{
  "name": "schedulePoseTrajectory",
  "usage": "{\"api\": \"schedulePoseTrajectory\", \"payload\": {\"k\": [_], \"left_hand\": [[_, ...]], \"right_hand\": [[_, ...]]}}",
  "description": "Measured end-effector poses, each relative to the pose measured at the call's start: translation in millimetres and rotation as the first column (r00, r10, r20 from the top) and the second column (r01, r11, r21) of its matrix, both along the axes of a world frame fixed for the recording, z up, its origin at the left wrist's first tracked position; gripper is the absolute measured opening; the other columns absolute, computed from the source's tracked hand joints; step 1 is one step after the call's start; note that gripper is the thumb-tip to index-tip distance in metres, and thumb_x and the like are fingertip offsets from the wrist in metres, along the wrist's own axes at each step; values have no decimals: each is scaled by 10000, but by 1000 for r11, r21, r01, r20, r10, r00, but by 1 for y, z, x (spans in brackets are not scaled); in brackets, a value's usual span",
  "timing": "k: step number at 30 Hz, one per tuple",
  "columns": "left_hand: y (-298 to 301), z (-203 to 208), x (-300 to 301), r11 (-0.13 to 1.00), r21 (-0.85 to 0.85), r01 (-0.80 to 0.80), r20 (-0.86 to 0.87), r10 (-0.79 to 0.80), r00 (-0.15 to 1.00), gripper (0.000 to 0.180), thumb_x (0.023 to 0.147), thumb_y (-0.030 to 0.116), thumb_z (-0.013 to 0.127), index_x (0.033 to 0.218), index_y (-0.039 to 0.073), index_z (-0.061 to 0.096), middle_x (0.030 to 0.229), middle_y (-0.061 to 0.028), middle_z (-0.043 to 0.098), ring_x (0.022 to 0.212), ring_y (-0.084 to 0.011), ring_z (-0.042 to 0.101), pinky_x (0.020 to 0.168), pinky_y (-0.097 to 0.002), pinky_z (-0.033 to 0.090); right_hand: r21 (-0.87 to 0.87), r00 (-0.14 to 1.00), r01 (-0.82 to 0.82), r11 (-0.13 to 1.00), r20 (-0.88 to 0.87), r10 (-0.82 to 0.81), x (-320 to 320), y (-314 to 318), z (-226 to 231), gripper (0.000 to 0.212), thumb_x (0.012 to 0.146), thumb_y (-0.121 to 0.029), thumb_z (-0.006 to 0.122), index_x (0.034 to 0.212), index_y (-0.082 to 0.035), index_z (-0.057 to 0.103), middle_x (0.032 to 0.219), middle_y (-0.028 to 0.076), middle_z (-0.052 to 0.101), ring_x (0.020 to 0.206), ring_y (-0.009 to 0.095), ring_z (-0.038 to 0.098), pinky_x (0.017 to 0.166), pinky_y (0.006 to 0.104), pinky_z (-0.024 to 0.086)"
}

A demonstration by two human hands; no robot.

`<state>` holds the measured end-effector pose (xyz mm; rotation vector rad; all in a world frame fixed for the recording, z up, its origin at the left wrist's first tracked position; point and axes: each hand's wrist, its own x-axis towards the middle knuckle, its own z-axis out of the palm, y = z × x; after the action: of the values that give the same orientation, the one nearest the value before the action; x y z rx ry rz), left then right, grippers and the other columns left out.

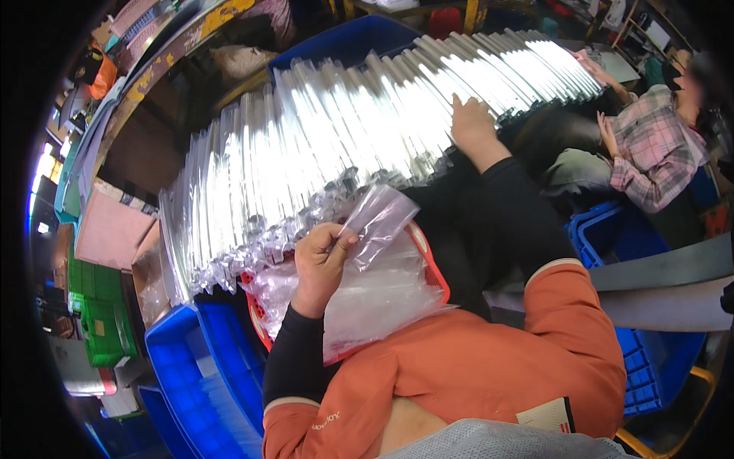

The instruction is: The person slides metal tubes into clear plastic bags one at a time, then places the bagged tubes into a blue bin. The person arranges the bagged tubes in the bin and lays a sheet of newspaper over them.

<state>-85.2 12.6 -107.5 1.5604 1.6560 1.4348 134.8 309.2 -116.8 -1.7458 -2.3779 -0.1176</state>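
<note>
A long row of clear plastic-sleeved tubes (306,130) lies side by side across the table in front of me, bright with glare. My left hand (317,264) pinches the edge of a clear flat plastic bag (384,216) between thumb and fingers. Below it, a red basket (434,268) on my lap holds a heap of similar clear bags (375,302). My right hand (474,128) reaches over the near ends of the tubes, its index finger stretched out onto them. No object shows in that hand, though its underside is hidden.
Blue crates stand at my left (176,336) and right (604,229). A blue bin (355,38) sits behind the tubes. Green crates (107,329) are stacked farther left. A person in a plaid shirt (657,145) sits at the right end, one hand at the tubes.
</note>
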Motion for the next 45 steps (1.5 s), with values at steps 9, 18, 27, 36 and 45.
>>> {"api": "schedulePoseTrajectory", "payload": {"k": [9,18,27,36,45], "left_hand": [[-6,-2,4,928,348,132,-319,-14,947,161,855,195,667,794,51,629,700,-65,581,629,-264,557,576,-345,426],[-4,2,3,845,471,253,-460,-9,888,187,853,238,653,834,52,639,699,-69,587,603,-264,551,582,-367,421],[-6,5,3,838,472,274,-527,18,850,232,829,252,674,901,32,660,713,-74,604,619,-260,565,615,-350,447],[-1,4,24,963,262,60,-124,-28,992,119,822,100,675,931,60,648,816,-84,645,718,-261,606,655,-343,473],[51,109,63,614,789,39,-221,224,949,51,864,97,602,836,54,609,676,-104,553,617,-275,561,546,-355,431]], "right_hand": [[-135,996,-62,989,61,70,16,-9,12,565,890,-338,583,1324,1,459,1098,254,598,1044,358,589,881,409,485],[-17,-208,-762,647,-940,-270,15,-74,44,328,945,-292,515,1034,18,573,929,146,639,893,269,628,786,384,509],[265,-623,-653,709,-721,-304,-3,-116,108,331,864,-44,564,1161,-42,416,801,55,490,636,140,500,597,303,465],[519,-547,-463,718,-805,229,-54,-204,106,243,885,-112,503,1092,4,450,813,152,553,736,216,567,694,366,494],[810,-517,-303,503,-583,627,-30,-194,66,540,954,-217,475,1424,-80,248,1193,157,503,1165,263,476,1025,452,341]]}}
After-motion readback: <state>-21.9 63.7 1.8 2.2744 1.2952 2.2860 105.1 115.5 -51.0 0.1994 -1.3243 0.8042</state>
